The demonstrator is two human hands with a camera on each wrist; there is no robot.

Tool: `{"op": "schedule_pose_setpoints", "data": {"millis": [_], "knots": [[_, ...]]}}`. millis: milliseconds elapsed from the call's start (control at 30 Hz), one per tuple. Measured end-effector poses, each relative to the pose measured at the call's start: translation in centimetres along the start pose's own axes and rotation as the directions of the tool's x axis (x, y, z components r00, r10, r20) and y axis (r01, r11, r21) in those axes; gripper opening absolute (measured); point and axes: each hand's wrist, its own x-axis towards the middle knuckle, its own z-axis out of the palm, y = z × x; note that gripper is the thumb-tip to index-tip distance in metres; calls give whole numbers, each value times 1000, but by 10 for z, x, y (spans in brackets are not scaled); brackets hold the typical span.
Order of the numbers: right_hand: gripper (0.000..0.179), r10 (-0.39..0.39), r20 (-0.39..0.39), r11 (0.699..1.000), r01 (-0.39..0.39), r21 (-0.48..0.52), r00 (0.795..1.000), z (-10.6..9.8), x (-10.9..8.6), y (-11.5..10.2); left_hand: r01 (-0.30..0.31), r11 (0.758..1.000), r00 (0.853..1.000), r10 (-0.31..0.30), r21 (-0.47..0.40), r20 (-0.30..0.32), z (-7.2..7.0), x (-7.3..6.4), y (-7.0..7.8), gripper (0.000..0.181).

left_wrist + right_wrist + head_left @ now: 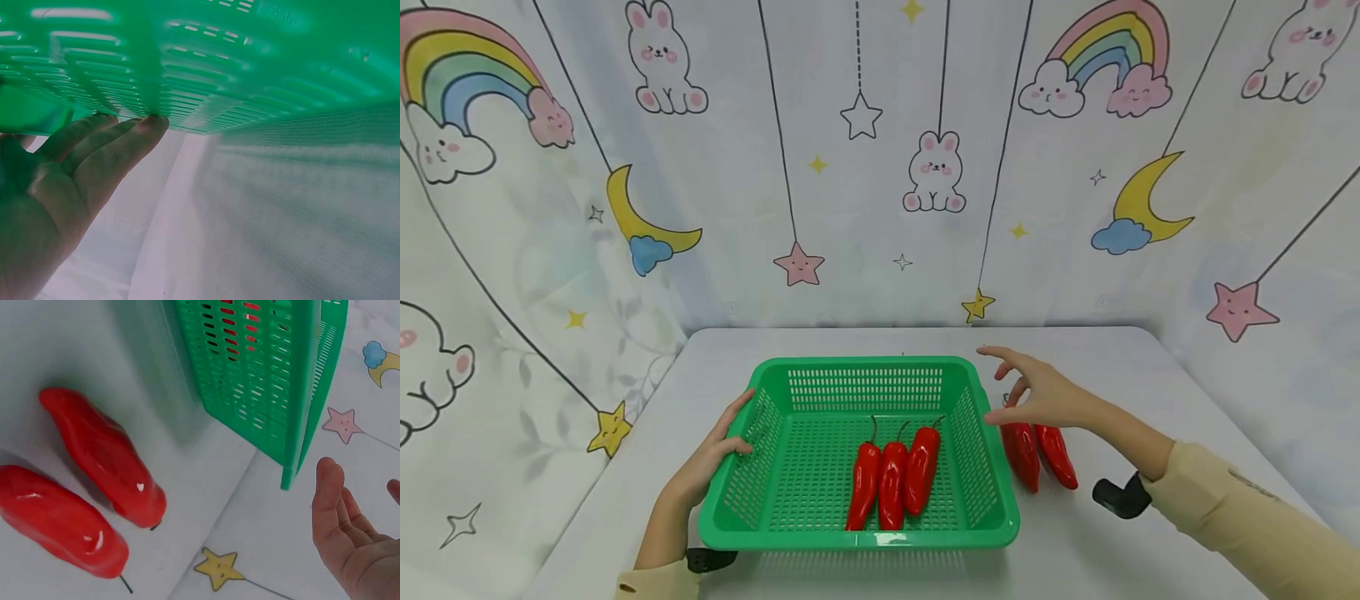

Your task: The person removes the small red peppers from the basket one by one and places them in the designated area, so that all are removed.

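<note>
A green plastic basket (pixel 850 537) with slotted walls stands mid-table in the head view. Inside it, toward the front right, lie three red chili peppers (pixel 892 483) side by side, stems pointing away. My left hand (pixel 707 458) grips the basket's left rim, thumb over the edge. From the left wrist, its fingers (pixel 119 153) rest against the slotted outside. Beside the right rim, my right hand (pixel 1045 387) is held with fingers spread and nothing in them. Two more red chili peppers (pixel 103 456) lie on the table below that hand, right of the basket.
The white table (pixel 1150 367) runs back to a curtain (pixel 730 192) printed with rabbits, stars and rainbows, which also hangs along both sides. A black wrist strap (pixel 1122 497) sits at the right sleeve, another (pixel 711 559) at the left.
</note>
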Motion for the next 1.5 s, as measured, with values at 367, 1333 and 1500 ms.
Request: {"op": "schedule_pose_setpoints", "data": {"millis": [367,1333,1500], "knots": [[87,-49,25,999,49,13,998,7,12,-21,2,1000,1000,-2,-5,3,1,0,0,79],[85,-125,127,992,119,53,984,33,38,-63,-2,1000,1000,2,4,-5,0,-1,0,81],[84,-137,142,990,131,51,980,39,44,-69,-7,1000,1000,7,2,-2,0,0,1,81]]}}
